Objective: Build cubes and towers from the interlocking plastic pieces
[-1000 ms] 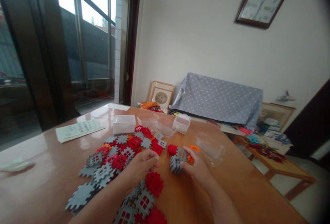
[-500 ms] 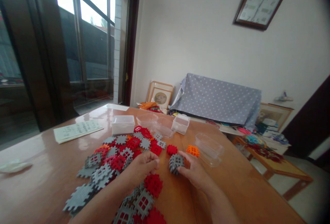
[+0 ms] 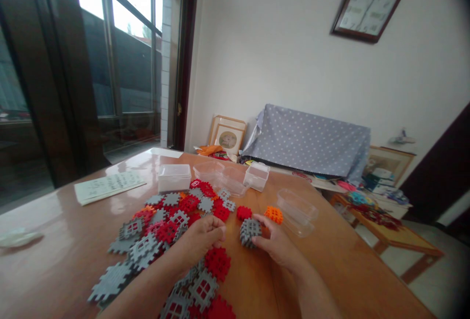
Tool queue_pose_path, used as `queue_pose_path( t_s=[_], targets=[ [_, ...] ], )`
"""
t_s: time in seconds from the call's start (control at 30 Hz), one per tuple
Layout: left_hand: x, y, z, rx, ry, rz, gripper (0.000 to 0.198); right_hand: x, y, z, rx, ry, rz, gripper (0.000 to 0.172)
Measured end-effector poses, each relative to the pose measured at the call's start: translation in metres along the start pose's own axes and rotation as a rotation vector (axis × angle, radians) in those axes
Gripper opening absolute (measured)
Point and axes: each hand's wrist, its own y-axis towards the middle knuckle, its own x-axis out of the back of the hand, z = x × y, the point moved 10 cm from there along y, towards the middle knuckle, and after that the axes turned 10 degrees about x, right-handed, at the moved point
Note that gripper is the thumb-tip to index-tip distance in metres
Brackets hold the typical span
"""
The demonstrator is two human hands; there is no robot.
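My right hand (image 3: pixel 273 240) curls its thumb and forefinger around the right side of a grey building block (image 3: pixel 250 233), a boxy shape put together from notched plates, low over the table or resting on it. To its left, my left hand (image 3: pixel 208 233) is closed, thumb against the curled fingers, and no piece shows in it. Below that hand lies a red interlocking block (image 3: pixel 218 263). Just beyond the grey block is a small red block (image 3: pixel 244 213). An orange block (image 3: pixel 273 215) stands past my right fingers.
A heap of grey and red notched plates (image 3: pixel 145 250) spreads under and left of my left arm. Clear plastic boxes (image 3: pixel 174 178) and an open clear container (image 3: pixel 296 211) stand farther back. A written paper pad (image 3: pixel 110 188) lies at the left on the wooden table (image 3: pixel 330 260).
The grey block has turned slightly in my right hand. My left hand keeps its place and closed shape; the view has shifted a little.
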Motion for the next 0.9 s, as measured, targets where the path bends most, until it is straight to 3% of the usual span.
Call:
queue_pose_path(
  t_s=[0.17,0.33,0.53,0.73,0.9],
  targets=[
    [0.000,0.004,0.001,-0.031,-0.001,0.002,0.030,-0.007,-0.001,-0.006,-0.008,0.142,0.019,0.063],
    [-0.009,0.006,0.008,0.006,-0.026,0.053,0.045,-0.015,0.000,-0.014,-0.012,0.201,0.082,0.063],
    [-0.029,-0.001,0.011,0.091,-0.355,0.191,0.060,-0.014,0.000,-0.015,-0.009,0.196,0.093,0.063],
    [-0.053,-0.002,0.013,0.192,-0.509,0.316,0.085,-0.002,-0.009,-0.030,-0.216,0.282,-0.028,0.095],
    [-0.071,0.004,0.016,0.230,-0.504,0.372,0.101,-0.005,-0.021,-0.028,-0.397,0.363,-0.022,0.075]
  ],
)
